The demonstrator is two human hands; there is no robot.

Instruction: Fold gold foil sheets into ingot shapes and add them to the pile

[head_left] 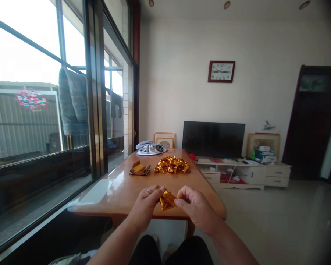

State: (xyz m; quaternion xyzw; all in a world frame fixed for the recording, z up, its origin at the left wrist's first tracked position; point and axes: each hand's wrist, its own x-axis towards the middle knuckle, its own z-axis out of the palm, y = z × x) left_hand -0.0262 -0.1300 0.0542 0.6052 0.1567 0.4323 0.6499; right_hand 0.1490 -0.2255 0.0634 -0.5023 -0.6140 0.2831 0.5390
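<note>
A folded gold paper piece (167,201) is pinched between the left hand (146,204) and right hand (194,206), near the gold pile (172,164) on the surface (121,187).

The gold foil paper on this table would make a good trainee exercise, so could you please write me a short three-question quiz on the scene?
1. True or false: both hands pinch one gold foil piece between them.
2. Which lies nearer the window: (a) the flat stack of gold sheets or (b) the heap of folded gold pieces?
3. What lies at the far end of the wooden table, behind the stack and the heap?

Key
1. True: the left hand and the right hand each have a grip on one side of it, above the table's near edge.
2. (a).
3. A crumpled cloth.
</note>
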